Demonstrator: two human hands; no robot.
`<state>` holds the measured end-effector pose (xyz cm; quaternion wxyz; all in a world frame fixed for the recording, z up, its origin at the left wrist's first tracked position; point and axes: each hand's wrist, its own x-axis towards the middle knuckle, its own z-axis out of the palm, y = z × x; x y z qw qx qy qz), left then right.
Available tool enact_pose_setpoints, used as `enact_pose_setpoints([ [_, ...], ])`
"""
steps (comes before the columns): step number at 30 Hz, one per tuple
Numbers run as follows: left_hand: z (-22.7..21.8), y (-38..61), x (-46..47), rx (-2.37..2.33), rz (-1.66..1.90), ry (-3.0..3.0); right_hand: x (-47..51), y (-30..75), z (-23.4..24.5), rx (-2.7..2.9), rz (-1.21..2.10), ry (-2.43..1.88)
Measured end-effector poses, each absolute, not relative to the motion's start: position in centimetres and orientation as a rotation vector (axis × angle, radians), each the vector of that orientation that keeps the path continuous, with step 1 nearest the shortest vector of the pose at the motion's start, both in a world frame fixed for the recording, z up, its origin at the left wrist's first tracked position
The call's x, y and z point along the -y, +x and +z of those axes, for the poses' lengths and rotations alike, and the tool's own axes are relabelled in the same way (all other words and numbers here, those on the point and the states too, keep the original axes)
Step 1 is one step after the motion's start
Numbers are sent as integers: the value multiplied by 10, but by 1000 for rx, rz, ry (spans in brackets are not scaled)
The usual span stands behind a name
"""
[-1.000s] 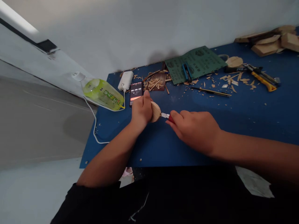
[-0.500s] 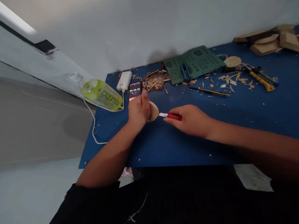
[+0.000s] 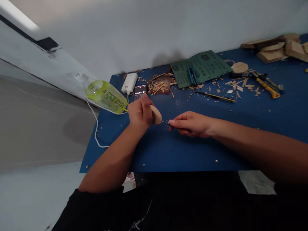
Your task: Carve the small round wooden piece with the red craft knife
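Note:
My left hand (image 3: 140,113) grips a rounded, pale wooden piece (image 3: 156,115), and the hand hides part of it. My right hand (image 3: 190,124) is shut on a small carving knife (image 3: 165,122). Its thin blade shows edge-on and its tip is right by the wood's lower edge. I cannot tell whether they touch. The knife's handle is hidden inside my fingers. Behind my left hand lies a phone (image 3: 140,91) showing a timer.
A white power bank (image 3: 129,82) and a green plastic pouch (image 3: 106,97) lie left on the blue work surface (image 3: 168,154). Beyond lie wood shavings (image 3: 157,87), green sandpaper (image 3: 201,69), a yellow utility knife (image 3: 269,88), and wood blocks (image 3: 273,53) at back right.
My right hand has rotated, hiding the red knife handle and turning the blade edge-on. My left hand has shifted slightly left and tilted the wooden piece.

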<state>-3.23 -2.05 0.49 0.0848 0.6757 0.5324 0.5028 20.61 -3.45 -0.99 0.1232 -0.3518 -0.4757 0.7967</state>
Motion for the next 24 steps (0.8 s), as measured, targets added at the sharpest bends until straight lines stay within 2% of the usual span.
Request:
enact_pose_setpoints([
  [5,18,-36,32,-1534,1521,2096,39,202,-11,1344,2393,-901],
  [15,31,-41,44,-1626,1777,2079,47,192,-10,1264,2500,-677],
  [24,31,-53,41,-1635,1815,2509,48,186,-13,1208,2585,-574],
])
